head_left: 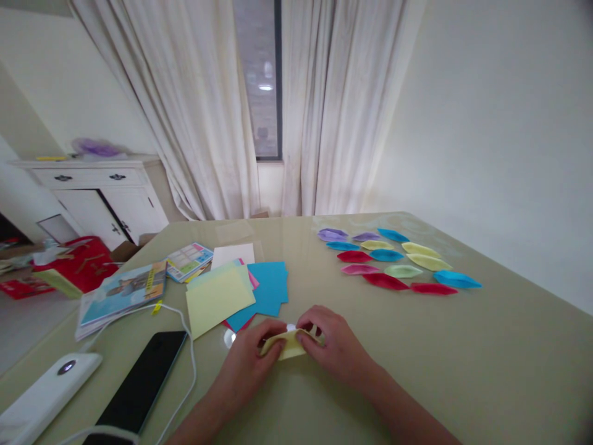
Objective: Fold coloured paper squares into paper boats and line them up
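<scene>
Between my two hands is a folded piece of yellow paper (291,347), held just above the table near its front. My left hand (252,355) pinches its left end, thumb in front and fingers behind. At the other end my right hand (336,343) grips it the same way, fingers curled over the top edge. Beyond my left hand lie loose sheets: a pale yellow sheet (220,300) on top and blue sheets (269,287) beside it. Several folded paper boats (384,281) in red, blue, yellow, purple, pink and green lie in rows at the back right.
On the left are a black phone (141,377), a white power bank (50,395) with a white cable (192,352), and booklets (125,290). The table (486,364) ends at a wall on the right. Curtains (185,93) hang behind; a white cabinet (106,198) stands back left.
</scene>
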A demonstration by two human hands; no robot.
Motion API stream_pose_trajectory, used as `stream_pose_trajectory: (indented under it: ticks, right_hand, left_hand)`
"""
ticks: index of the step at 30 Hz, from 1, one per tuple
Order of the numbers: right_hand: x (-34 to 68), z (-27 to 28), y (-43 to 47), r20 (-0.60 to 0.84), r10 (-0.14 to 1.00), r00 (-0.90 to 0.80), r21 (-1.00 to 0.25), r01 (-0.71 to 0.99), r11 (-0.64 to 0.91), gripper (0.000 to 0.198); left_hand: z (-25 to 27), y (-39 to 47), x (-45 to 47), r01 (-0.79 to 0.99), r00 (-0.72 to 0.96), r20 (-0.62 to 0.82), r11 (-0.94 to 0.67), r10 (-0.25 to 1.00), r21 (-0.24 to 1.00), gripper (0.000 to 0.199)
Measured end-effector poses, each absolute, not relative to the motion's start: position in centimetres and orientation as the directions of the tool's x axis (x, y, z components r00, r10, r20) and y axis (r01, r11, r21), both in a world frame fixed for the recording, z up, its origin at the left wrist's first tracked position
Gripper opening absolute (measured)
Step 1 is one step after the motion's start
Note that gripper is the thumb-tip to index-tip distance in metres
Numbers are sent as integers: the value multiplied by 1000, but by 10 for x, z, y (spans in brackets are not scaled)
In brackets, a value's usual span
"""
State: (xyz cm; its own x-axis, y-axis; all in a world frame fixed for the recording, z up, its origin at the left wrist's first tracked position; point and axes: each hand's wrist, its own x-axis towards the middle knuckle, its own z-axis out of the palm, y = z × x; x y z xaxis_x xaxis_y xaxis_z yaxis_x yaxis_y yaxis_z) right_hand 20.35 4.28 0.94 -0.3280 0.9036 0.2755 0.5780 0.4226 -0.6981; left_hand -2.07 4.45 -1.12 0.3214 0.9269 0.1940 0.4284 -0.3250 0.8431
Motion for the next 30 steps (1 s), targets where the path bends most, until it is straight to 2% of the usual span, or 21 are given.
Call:
stream_pose_trajectory:
  ticks: [2, 4, 6, 10, 14, 18, 22, 25, 30]
  right_hand:
    - [201, 9, 40, 276, 882, -381, -631, 621, 465, 10]
    - [199, 8, 39, 270, 876, -399, -561, 674, 480, 2]
    - [199, 6, 38, 271, 883, -384, -511, 719, 470, 9]
    - [199, 4, 38, 274, 904, -329, -469, 774, 424, 16]
    - [199, 6, 37, 238, 918, -318, -417, 820, 392, 16]
    - [197, 5, 36, 272, 908, -318, -346, 848, 401, 17]
    - [195, 0, 34, 347, 876, -334, -311, 840, 444, 22]
    - [195, -3, 34, 415, 852, -320, -323, 824, 467, 30]
    - [199, -5, 39, 318, 912, -258, -349, 863, 365, 40]
  left_hand:
    - [-11, 44, -20, 461, 353, 178, -336, 918, 821, 19]
    - [-12, 43, -20, 487, 364, 173, -346, 915, 802, 26]
    - [-14, 42, -20, 516, 355, 177, -350, 918, 782, 33]
    - [-20, 42, -23, 575, 314, 194, -349, 929, 740, 43]
    - [-25, 44, -27, 635, 291, 189, -337, 938, 695, 44]
    - [-25, 42, -30, 677, 279, 184, -329, 942, 658, 46]
    - [-26, 42, -26, 645, 273, 234, -358, 933, 675, 59]
    - [-28, 43, -23, 591, 267, 280, -386, 922, 708, 58]
    - [-28, 44, -22, 457, 200, 279, -342, 939, 821, 46]
